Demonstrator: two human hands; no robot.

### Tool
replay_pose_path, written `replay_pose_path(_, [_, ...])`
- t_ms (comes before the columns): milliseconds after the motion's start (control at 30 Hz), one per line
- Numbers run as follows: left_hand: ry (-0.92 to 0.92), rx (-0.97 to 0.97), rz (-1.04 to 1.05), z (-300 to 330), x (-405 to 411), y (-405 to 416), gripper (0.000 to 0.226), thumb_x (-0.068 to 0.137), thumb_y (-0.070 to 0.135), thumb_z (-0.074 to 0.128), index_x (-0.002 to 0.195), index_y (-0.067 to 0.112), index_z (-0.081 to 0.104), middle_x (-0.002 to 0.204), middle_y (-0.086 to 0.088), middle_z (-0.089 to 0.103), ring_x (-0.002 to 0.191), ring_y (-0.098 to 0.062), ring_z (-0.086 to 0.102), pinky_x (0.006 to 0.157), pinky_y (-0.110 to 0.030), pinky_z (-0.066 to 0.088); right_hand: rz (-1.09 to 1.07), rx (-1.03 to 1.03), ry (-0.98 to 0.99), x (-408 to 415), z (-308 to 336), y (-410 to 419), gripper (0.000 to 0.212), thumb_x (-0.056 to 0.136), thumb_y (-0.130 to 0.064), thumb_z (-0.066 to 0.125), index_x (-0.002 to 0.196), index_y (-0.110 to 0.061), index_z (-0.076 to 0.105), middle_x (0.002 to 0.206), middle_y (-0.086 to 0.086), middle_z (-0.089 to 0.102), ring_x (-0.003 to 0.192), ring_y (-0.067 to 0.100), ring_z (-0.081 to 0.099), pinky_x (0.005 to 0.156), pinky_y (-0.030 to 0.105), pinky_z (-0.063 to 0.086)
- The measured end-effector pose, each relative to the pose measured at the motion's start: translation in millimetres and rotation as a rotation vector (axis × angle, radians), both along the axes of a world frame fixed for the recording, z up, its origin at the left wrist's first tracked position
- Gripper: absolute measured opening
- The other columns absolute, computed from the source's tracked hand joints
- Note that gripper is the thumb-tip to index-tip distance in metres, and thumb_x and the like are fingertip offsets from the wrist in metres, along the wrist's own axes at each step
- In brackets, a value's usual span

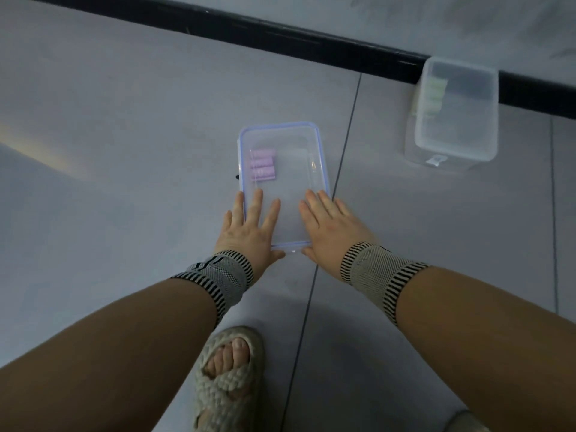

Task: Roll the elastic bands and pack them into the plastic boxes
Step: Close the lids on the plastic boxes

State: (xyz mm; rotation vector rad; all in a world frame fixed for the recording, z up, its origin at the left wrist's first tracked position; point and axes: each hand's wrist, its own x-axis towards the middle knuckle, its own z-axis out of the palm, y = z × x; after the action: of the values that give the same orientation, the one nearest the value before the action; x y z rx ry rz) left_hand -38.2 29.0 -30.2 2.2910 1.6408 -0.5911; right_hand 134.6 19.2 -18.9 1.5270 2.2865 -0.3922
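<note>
Grey tiled floor, dark grout lines running near to far; black skirting strip along the far edge, pale wall above it. Clear plastic box, rectangular, blue-edged lid fitted on top, lying on the floor at centre, long side running near to far. Contents seen through the lid: rolled purple elastic bands, three or so, stacked side by side in the far-left part of the box. Left hand, fingers straight and spread, flat on the near-left corner of the lid, thumb lying along the near edge. Right hand, fingers straight and close together, flat on the near-right corner of the lid, thumb at the near edge. Both wrists carry knitted grey bands with black-and-white striped borders. Second clear plastic box, at far right against the skirting, well apart from the first; pale green rolled bands visible in its far-left part, blurred. Woven beige sandal with a foot in it, near centre; edge of another sandal at near right.
</note>
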Motion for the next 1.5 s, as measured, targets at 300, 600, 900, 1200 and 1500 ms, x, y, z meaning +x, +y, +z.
replay_pose_path(300, [-0.006,0.051,-0.063,-1.0,55.8,56.0,0.087,0.090,0.057,0.043,0.147,0.028,-0.017,0.157,-0.003,-0.016,0.143,-0.032,-0.015,0.117,-0.049,0.007,-0.135,0.050,0.007,46.6,-0.9,35.5,0.074,0.099,-0.045,0.034,0.150,-0.008,-0.006,0.159,0.010,-0.010,0.147,0.027,-0.005,0.118,0.041,0.001])
replay_pose_path(600, [-0.005,0.087,-0.120,-4.7,125.4,117.7,0.077,0.096,0.047,0.040,0.146,0.032,-0.017,0.157,0.000,-0.017,0.144,-0.029,-0.013,0.116,-0.050,0.010,-0.315,0.143,0.000,111.3,-4.8,68.6,0.070,0.099,-0.040,0.033,0.150,-0.008,-0.003,0.159,0.012,-0.013,0.146,0.030,-0.009,0.118,0.044,-0.001])
replay_pose_path(900, [0.026,0.084,-0.128,-1.0,180.2,163.0,0.075,0.098,0.037,0.040,0.146,0.032,-0.017,0.157,0.003,-0.018,0.144,-0.033,-0.008,0.115,-0.054,0.013,-0.592,0.166,-0.033,182.2,-9.9,84.1,0.066,0.099,-0.028,0.030,0.149,-0.005,-0.006,0.158,0.015,-0.013,0.146,0.033,-0.008,0.118,0.046,0.001])
replay_pose_path(1200, [0.034,0.093,-0.108,-2.1,194.0,178.9,0.074,0.098,0.035,0.040,0.147,0.033,-0.016,0.157,0.002,-0.017,0.144,-0.033,-0.007,0.115,-0.055,0.014,-0.611,0.088,0.089,200.6,-20.4,88.0,0.067,0.097,-0.022,0.037,0.149,-0.006,-0.002,0.159,0.012,-0.009,0.146,0.029,-0.003,0.119,0.042,0.008])
replay_pose_path(1500, [0.030,0.096,-0.116,-6.0,195.6,182.6,0.073,0.098,0.034,0.040,0.147,0.031,-0.015,0.157,0.001,-0.017,0.144,-0.034,-0.009,0.116,-0.051,0.014,-0.594,0.080,0.083,202.1,-23.8,87.2,0.077,0.096,-0.033,0.041,0.149,-0.006,-0.008,0.158,0.012,-0.013,0.146,0.030,-0.008,0.119,0.042,0.004])
